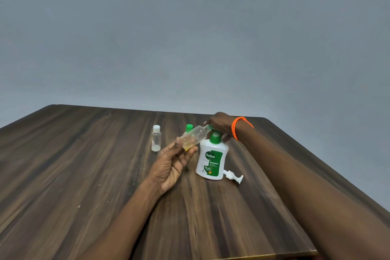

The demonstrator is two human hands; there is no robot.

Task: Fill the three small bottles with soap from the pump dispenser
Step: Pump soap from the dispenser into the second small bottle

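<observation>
A white Dettol pump dispenser [212, 160] with a green pump stands on the wooden table [84, 175]. My right hand [221, 123], with an orange bracelet on the wrist, curls over the pump head. My left hand [171, 164] holds a small clear bottle [195, 136] by its base. The bottle is tilted, its open mouth against the green nozzle, and a little yellow soap sits at its bottom. Behind it shows the green cap of a second small bottle [189, 127], mostly hidden. A third small bottle [156, 138] with a white cap stands upright to the left.
A loose white pump head [233, 176] lies on the table just right of the dispenser's base. The table's far edge runs close behind my right hand, with a grey wall beyond. The table's right edge slants down under my right forearm.
</observation>
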